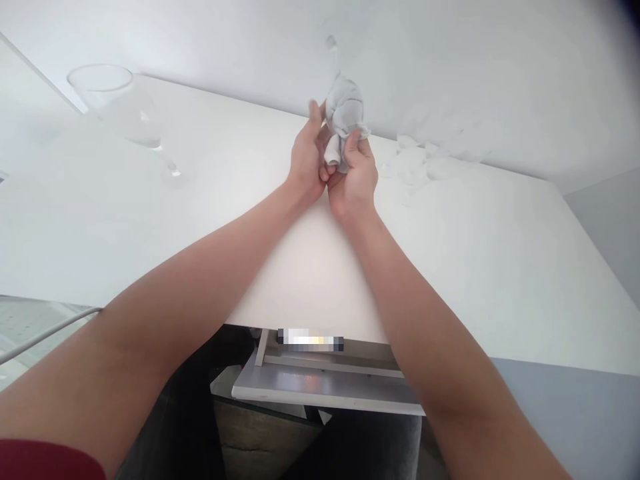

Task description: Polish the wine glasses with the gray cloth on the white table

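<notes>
- Cloth (346, 107): a pale grey bundle, bunched up between the two hands near the far edge of the counter (450, 267). Whether it touches the surface, I cannot tell.
- Right hand (353, 170): its grip is closed on the near, right-hand side of the bundle, thumb laid over the folds.
- Left hand (309, 152): set against the bundle's left side, thumb side raised; how far its fingers close on the cloth is hidden.
- Key relation: the bundle lies just beyond both palms, its long axis running away from the person, and neither hand is clearly nearer. A clear stem-like piece (332, 44) sticks out of its far end — most likely part of a glass inside the wrap.
- Around: a wine glass (131, 115) stands well apart to the left. Clear, blurred pieces (413, 160) lie near the right hand — the closest obstacle on that side.
- Nearer the person, a drawer (325, 385) stands open below the counter's front edge.
</notes>
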`<state>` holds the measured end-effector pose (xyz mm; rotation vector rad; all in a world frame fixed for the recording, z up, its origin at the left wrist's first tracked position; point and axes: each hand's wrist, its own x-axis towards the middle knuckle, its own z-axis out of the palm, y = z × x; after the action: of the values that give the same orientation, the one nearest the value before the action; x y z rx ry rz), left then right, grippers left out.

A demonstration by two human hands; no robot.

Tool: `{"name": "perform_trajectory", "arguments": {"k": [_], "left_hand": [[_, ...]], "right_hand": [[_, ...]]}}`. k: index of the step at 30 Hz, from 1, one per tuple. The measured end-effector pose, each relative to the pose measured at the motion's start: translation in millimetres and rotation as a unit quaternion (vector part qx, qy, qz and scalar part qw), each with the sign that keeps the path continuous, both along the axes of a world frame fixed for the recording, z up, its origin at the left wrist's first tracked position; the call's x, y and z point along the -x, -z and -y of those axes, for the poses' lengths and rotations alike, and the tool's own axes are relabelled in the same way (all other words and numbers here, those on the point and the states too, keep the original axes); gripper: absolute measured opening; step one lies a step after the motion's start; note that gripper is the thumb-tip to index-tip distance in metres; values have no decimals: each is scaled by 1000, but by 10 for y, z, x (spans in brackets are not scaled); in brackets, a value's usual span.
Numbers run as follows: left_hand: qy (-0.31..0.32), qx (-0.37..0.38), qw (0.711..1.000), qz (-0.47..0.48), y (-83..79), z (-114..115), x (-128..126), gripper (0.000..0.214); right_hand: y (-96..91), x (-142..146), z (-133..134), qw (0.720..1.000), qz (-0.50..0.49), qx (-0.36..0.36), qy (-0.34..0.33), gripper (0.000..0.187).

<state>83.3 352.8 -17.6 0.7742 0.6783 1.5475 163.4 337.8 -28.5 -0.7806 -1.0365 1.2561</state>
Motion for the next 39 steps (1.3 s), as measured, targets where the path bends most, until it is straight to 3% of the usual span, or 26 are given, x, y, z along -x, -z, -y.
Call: {"name": "perform_trajectory", "arguments": {"k": [3, 9, 11, 16, 21, 26, 30, 39], "left_hand": [[33, 22, 999, 23, 12, 12, 3, 64], [-4, -29, 998, -47, 90, -47, 7, 41], [10, -50, 998, -46, 79, -40, -5, 36], [30, -58, 996, -64, 14, 33, -15, 58], [13, -80, 994, -66, 46, 17, -8, 46], [39, -50, 998, -10, 28, 22, 3, 38], [31, -50, 998, -27, -3, 27, 12, 65], [0, -54, 999, 6, 20, 14, -5, 26]], "right_hand": [[2, 5, 10, 1000, 24, 12, -8, 61], [-26, -52, -10, 1000, 5, 14, 4, 59], [-22, -61, -23, 1000, -3, 9, 11, 59], [-8, -67, -4, 1000, 8, 10, -26, 57], [-25, -81, -5, 997, -54, 3, -52, 42], [34, -82, -73, 1000, -6, 19, -13, 56], [45, -82, -68, 999, 13, 12, -29, 61], [-4, -102, -67, 999, -16, 34, -2, 51]]}}
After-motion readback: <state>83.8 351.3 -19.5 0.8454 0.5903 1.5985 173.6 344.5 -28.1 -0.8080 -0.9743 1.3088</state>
